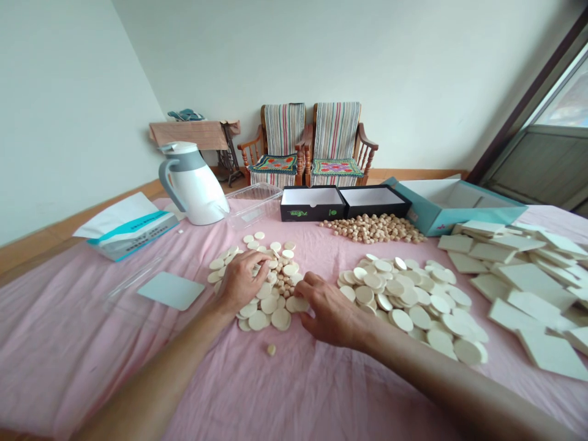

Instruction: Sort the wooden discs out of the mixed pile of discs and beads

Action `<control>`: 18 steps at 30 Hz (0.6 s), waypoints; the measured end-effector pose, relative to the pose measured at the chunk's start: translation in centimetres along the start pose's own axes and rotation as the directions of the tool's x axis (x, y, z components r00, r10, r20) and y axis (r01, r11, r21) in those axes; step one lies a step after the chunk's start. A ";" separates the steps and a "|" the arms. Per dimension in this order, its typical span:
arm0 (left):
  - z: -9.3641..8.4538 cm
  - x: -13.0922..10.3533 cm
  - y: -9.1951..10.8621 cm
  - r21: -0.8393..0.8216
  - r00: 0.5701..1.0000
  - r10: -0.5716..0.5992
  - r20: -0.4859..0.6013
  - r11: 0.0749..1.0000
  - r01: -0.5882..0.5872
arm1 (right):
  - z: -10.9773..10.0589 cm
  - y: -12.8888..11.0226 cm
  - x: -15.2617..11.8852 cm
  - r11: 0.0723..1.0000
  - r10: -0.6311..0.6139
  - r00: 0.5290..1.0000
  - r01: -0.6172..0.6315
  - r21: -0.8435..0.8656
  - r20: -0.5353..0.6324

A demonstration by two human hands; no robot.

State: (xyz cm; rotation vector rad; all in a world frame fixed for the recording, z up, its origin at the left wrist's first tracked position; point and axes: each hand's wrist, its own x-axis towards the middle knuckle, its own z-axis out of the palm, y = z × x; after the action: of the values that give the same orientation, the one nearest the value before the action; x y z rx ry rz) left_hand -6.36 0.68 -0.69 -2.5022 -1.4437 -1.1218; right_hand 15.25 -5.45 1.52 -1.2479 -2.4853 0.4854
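Observation:
A loose pile of round, pale wooden discs (pixel 260 320) lies in front of me, with several small wooden beads (pixel 280 283) among them. My left hand (pixel 242 278) rests over the left side of this pile, its fingers curled together; whatever they grip is hidden. On the pile's right side, my right hand (pixel 326 311) has its thumb and fingers closed about a pale wooden disc (pixel 297 304). One stray bead (pixel 271 350) sits on the pink cloth, nearer to me than the pile.
A larger disc heap (pixel 420 317) lies right, beside stacked square boards (pixel 528 300). Behind are a bead heap (pixel 374 228), black boxes (pixel 312 211) and a blue box (pixel 441 220). A white jug (pixel 197 190), a packet (pixel 133 229) and a clear plastic tray (pixel 252 205) stand left.

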 end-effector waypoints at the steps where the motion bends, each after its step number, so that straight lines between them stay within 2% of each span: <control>1: 0.0 0.0 0.0 0.001 1.000 0.000 -0.002 1.000 0.000 | -0.5 0.3 -0.2 1.000 0.012 1.000 -0.012 -0.006 -0.024; 3: 0.0 0.0 0.0 0.001 1.000 0.002 -0.004 1.000 -0.002 | -2.2 1.1 -0.6 0.997 0.052 0.993 -0.059 -0.058 -0.102; 6: 0.1 0.0 0.0 -0.010 1.000 0.007 0.003 1.000 -0.007 | -5.4 3.5 -1.5 0.951 0.158 0.969 -0.201 -0.234 -0.193; 9: 0.1 0.0 0.1 -0.024 1.000 0.002 0.016 1.000 -0.001 | -8.3 6.2 -2.6 0.812 0.338 0.921 -0.389 -0.435 -0.192; 11: 0.1 0.0 0.2 -0.028 1.000 -0.002 0.019 1.000 0.003 | -9.2 7.4 -3.2 0.733 0.413 0.896 -0.434 -0.524 -0.165; 12: 0.1 0.0 0.2 -0.027 1.000 -0.003 0.019 1.000 0.003 | -9.3 7.6 -3.4 0.724 0.420 0.896 -0.429 -0.540 -0.148; 14: 0.1 0.1 0.3 -0.026 1.000 0.000 0.018 1.000 0.000 | -8.7 7.3 -3.3 0.786 0.368 0.924 -0.371 -0.494 -0.108; 16: 0.1 0.0 0.3 -0.025 1.000 0.004 0.013 1.000 -0.003 | -7.4 6.1 -2.6 0.888 0.251 0.965 -0.263 -0.376 -0.082; 18: 0.2 0.0 0.2 -0.023 1.000 0.006 0.005 1.000 -0.006 | -5.6 4.5 -1.5 0.950 0.120 0.991 -0.133 -0.281 -0.063</control>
State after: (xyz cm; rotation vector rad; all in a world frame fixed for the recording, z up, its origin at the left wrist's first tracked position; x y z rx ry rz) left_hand -6.12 0.64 -0.78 -2.5248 -1.4313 -1.1383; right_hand 21.70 -3.27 4.36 -1.5150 -2.5116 0.1267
